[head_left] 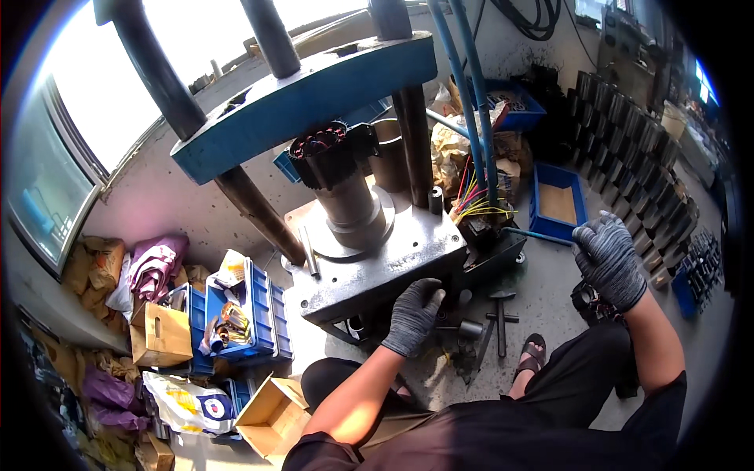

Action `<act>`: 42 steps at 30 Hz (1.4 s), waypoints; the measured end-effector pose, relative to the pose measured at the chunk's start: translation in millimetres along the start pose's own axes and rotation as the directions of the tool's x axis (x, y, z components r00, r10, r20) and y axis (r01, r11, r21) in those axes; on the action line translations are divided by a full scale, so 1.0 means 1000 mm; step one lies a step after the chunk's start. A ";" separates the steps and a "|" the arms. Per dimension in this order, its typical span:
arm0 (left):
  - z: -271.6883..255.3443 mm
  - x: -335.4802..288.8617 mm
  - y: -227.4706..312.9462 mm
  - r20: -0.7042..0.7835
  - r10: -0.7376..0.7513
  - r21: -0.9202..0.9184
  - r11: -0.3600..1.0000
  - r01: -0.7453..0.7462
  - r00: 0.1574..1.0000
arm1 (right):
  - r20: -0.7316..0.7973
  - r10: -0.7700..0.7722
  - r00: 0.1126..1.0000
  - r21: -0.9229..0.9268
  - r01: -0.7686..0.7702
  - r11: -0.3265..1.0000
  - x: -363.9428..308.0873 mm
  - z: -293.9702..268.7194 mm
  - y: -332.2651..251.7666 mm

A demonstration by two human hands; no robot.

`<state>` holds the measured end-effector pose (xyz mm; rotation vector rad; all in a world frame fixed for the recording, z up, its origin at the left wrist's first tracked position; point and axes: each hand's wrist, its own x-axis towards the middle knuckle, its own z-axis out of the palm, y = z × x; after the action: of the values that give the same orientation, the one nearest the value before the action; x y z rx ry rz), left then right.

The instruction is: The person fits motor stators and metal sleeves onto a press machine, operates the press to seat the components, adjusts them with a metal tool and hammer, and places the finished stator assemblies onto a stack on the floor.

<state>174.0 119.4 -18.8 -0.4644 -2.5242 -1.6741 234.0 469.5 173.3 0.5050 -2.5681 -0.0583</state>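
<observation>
In front of me stands a press with a blue crossbeam [314, 102] and a steel bed [393, 251]. A black ribbed motor housing [318, 169] with windings inside sits on a steel cylinder [349, 208], under the beam. My left hand [412, 318], in a grey knit glove, is at the bed's front edge. Its fingers are loosely bent, with nothing visible in them. On the right, my gloved right hand [609, 263] is curled at the end of a thin blue-green lever [538, 235]; the contact is partly hidden. A short metal rod [309, 251] lies on the bed.
A hammer [501, 322] and other tools lie on the floor by my feet. Blue crates [251, 314] and an open wooden box [273, 416] stand at left. Rows of dark housings [628, 141] are stacked at right, beyond a blue tray [577, 192]. Hoses [475, 110] hang beside the press.
</observation>
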 end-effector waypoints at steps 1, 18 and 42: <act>-0.001 0.000 -0.008 -0.025 -0.024 -0.043 0.999 0.023 0.999 | -0.098 -0.025 0.995 0.014 0.027 1.000 0.017 0.004 0.005; 0.015 0.000 0.006 0.112 -0.170 -0.375 0.905 0.200 0.979 | -0.126 0.168 0.978 0.024 -0.166 0.986 0.172 0.025 0.039; 0.024 0.003 0.020 0.182 -0.079 -0.377 0.915 0.144 0.980 | 0.084 0.070 0.994 0.109 -0.079 0.991 0.081 0.006 0.015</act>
<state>179.5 148.4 -10.3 -0.5102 -2.3563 -2.2870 161.6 454.0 209.2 0.4561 -2.6777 0.0950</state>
